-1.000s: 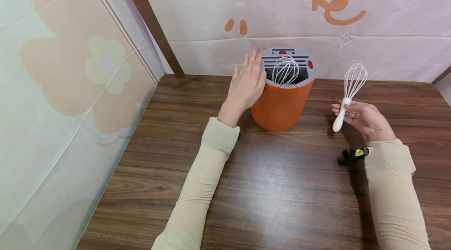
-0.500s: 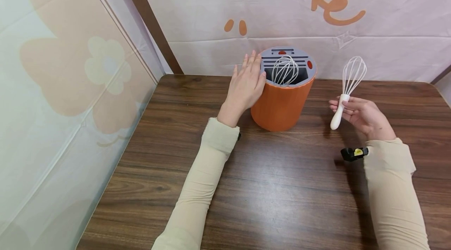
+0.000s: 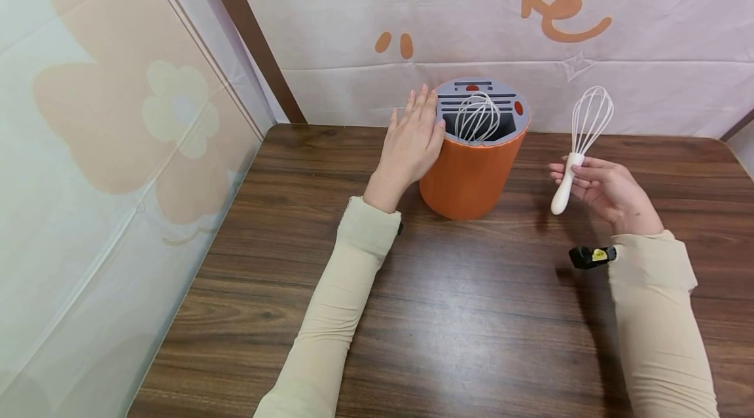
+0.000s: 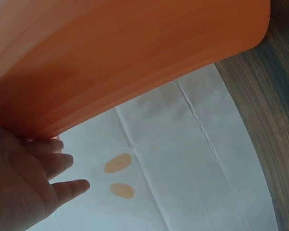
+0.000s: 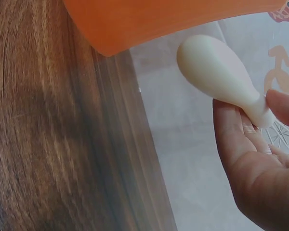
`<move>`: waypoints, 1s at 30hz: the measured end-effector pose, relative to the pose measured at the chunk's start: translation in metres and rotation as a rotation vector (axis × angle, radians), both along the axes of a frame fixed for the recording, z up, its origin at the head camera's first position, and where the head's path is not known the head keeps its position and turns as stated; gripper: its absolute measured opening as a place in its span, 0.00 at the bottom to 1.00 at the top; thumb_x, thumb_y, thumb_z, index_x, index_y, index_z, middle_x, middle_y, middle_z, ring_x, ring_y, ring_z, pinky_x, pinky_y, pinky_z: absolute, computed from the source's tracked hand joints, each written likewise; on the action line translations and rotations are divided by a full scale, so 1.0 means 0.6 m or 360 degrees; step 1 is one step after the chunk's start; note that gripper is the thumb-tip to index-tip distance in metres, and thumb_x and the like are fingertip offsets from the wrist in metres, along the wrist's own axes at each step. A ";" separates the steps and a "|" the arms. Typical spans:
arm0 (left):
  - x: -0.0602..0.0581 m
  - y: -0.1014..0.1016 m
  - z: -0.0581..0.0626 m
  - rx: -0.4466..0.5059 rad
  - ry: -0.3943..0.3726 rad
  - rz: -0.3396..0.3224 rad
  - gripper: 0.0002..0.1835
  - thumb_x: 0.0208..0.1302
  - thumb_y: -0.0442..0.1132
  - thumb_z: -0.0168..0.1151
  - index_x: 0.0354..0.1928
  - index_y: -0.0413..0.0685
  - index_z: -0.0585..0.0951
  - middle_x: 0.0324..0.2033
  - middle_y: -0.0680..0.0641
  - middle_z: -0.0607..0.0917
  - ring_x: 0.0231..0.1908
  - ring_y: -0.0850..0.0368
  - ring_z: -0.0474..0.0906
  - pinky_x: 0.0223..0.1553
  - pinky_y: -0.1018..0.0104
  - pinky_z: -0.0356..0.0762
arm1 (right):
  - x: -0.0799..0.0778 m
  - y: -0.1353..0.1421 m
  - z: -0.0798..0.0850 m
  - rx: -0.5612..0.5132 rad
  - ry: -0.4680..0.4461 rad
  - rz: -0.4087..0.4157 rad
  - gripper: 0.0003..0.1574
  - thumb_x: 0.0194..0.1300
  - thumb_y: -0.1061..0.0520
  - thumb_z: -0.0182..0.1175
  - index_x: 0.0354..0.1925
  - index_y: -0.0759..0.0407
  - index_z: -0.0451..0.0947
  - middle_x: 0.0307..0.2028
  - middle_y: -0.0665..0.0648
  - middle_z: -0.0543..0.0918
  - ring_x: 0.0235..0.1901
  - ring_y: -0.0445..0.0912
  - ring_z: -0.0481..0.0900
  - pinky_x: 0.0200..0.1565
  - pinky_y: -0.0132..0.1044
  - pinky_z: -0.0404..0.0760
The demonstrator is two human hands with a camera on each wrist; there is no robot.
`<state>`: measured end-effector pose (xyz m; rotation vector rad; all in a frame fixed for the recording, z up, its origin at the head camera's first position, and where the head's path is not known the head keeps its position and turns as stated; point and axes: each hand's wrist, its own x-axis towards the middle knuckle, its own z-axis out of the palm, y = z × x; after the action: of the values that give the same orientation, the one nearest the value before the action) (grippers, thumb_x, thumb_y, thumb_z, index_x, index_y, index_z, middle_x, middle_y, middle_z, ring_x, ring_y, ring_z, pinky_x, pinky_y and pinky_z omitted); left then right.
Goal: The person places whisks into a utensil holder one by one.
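My right hand (image 3: pixel 612 194) pinches a white whisk (image 3: pixel 568 184) by its handle between thumb and fingers, above the table on the right. The wire loops point up and away; the rounded handle end (image 5: pixel 212 67) fills much of the right wrist view. An orange utensil holder (image 3: pixel 471 179) with a grey slotted top stands near the back of the table. Inside its large front compartment sits a second whisk (image 3: pixel 477 118), only its wire loops showing. My left hand (image 3: pixel 410 141) rests with straight fingers against the holder's left upper side.
The dark wood table (image 3: pixel 283 313) meets a printed cloth backdrop (image 3: pixel 341 91) behind the holder. Another cloth (image 3: pixel 118 241) with a flower print hangs along the left edge. A black wrist camera (image 3: pixel 592 257) sits at the right cuff.
My right hand has raised the whisk slightly and shifted it a little left. The left hand and the holder have stayed in place.
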<state>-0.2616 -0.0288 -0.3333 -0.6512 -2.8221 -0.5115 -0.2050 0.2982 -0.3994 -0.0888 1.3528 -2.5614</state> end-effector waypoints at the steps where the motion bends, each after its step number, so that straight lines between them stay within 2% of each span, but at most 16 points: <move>1: 0.000 0.000 0.000 -0.0002 0.0001 0.0000 0.30 0.75 0.49 0.32 0.74 0.46 0.49 0.73 0.47 0.48 0.72 0.52 0.39 0.69 0.50 0.36 | 0.000 -0.001 0.001 0.0008 -0.0001 -0.0002 0.17 0.70 0.74 0.41 0.44 0.70 0.77 0.42 0.67 0.83 0.43 0.53 0.83 0.46 0.39 0.79; 16: 0.000 0.001 0.000 -0.0004 0.0015 0.0002 0.30 0.74 0.49 0.32 0.74 0.45 0.49 0.73 0.46 0.49 0.72 0.51 0.40 0.69 0.49 0.37 | 0.003 -0.010 0.015 -0.0030 0.0065 0.0043 0.17 0.69 0.75 0.41 0.44 0.72 0.77 0.43 0.68 0.83 0.43 0.54 0.83 0.47 0.39 0.79; 23: 0.001 0.000 0.000 0.0012 0.0004 -0.0002 0.30 0.74 0.49 0.32 0.74 0.45 0.50 0.73 0.46 0.49 0.72 0.53 0.38 0.69 0.49 0.36 | 0.004 -0.012 0.020 -0.0112 0.0103 0.0110 0.19 0.69 0.76 0.38 0.45 0.75 0.76 0.44 0.70 0.82 0.43 0.56 0.83 0.47 0.41 0.79; 30: 0.000 0.001 0.000 0.0013 0.0012 0.0001 0.30 0.74 0.49 0.32 0.74 0.45 0.49 0.73 0.47 0.49 0.72 0.52 0.38 0.69 0.49 0.37 | 0.005 -0.016 0.026 -0.0101 0.0121 0.0107 0.18 0.69 0.75 0.39 0.45 0.75 0.76 0.45 0.69 0.82 0.44 0.55 0.83 0.47 0.40 0.79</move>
<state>-0.2615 -0.0285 -0.3336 -0.6497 -2.8117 -0.5195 -0.2018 0.2888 -0.3837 -0.2416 1.2716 -2.5686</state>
